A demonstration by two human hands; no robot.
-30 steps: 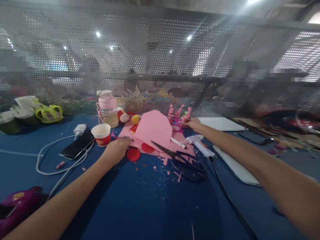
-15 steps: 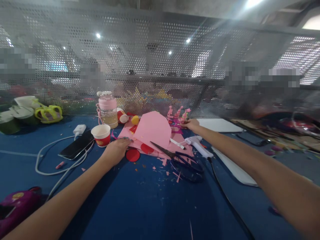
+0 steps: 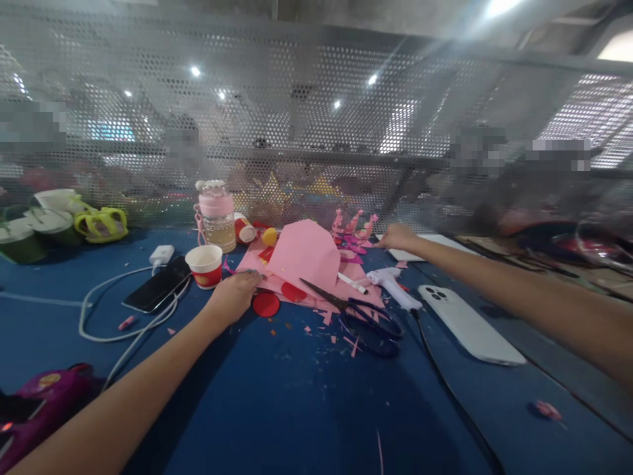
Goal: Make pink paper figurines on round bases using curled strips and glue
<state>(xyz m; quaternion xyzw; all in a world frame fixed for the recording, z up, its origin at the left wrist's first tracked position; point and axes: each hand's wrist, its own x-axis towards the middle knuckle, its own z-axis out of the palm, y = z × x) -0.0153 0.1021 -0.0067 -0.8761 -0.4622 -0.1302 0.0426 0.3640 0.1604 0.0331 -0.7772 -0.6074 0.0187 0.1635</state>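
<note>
l hand (image 3: 235, 295) lay flat, fingers pressed on pink paper (image 3: 306, 254); r hand (image 3: 398, 236) was by white sheet (image 3: 435, 245), grip unclear; scissors (image 3: 361, 315) nearby

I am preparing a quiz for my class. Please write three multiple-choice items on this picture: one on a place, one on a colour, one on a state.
1. Where do the scissors lie?
A. on the phone
B. right of the left hand
C. in the cup

2. What colour is the big folded paper?
A. pink
B. green
C. white

3. How does the red and white cup stand?
A. tipped over
B. upside down
C. upright, mouth up

Answers: 1 B, the scissors lie on the table beside the paper; 2 A, the sheet is plainly pink; 3 C, its open rim faces up.
</note>
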